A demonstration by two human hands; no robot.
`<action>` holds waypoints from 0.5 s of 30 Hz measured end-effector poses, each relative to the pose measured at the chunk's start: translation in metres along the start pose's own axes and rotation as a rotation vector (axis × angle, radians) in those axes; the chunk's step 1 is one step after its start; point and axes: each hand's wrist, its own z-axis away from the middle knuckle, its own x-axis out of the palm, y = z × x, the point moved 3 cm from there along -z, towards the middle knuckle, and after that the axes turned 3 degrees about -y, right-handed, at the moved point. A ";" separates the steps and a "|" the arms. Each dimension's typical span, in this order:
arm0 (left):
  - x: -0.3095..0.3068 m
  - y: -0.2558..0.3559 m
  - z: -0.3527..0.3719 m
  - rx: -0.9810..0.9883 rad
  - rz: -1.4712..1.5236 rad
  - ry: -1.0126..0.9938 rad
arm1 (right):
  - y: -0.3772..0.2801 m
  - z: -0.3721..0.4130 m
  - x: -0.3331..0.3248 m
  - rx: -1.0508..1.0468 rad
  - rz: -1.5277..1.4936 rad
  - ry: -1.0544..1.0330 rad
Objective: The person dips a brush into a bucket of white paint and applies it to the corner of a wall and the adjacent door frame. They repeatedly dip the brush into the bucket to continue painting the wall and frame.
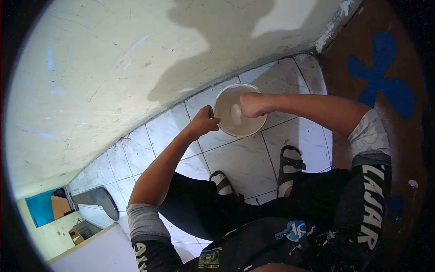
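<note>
The fingers (213, 117) of the left hand (204, 121) are curled shut on the near-left rim of a white bucket (248, 128), thumb side up, knuckles toward the wall. The right hand (253, 104) is balled into a fist over the far side of the bucket's mouth. Its fingers are closed tight, but I cannot tell whether they grip anything. Below that fist, a pale streak shows against the whitish inside of the bucket; what it is stays unclear.

The bucket stands upright on the tiled floor (244, 165) between the two hands, just in front of the foot of a scuffed white wall (113, 68) where a shadow falls across the paint. Both forearms are bare, and grey sleeves begin at the elbows.

Nearer the camera, the person crouches: two feet in black sandals (290, 164) rest on the tiles on either side of a grout line, well short of the bucket, and dark trousers spotted with white fill the lower edge.

To the right stands a brown door (335, 81) bearing a blue leaf-like shape. Far left on the floor lies a dark rounded object (97, 199), too small to identify.
</note>
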 end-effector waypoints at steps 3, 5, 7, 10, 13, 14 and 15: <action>0.000 0.002 0.001 -0.006 -0.027 0.015 | 0.004 0.000 0.001 -0.154 0.330 0.098; 0.001 0.005 0.003 -0.011 -0.036 0.025 | 0.004 0.001 0.002 -0.283 0.505 0.190; 0.003 0.008 0.003 0.006 -0.078 0.036 | 0.000 0.004 0.000 -0.424 0.593 0.362; 0.003 0.010 0.002 -0.039 -0.181 0.051 | -0.004 -0.002 0.002 -0.412 0.783 0.337; 0.005 -0.001 -0.004 0.087 -0.190 0.125 | -0.004 -0.007 0.003 -0.428 0.898 0.394; 0.006 -0.003 -0.004 0.088 -0.188 0.127 | -0.003 -0.008 0.002 -0.429 0.901 0.393; 0.006 -0.005 -0.005 0.083 -0.189 0.127 | -0.003 -0.009 0.002 -0.435 0.904 0.395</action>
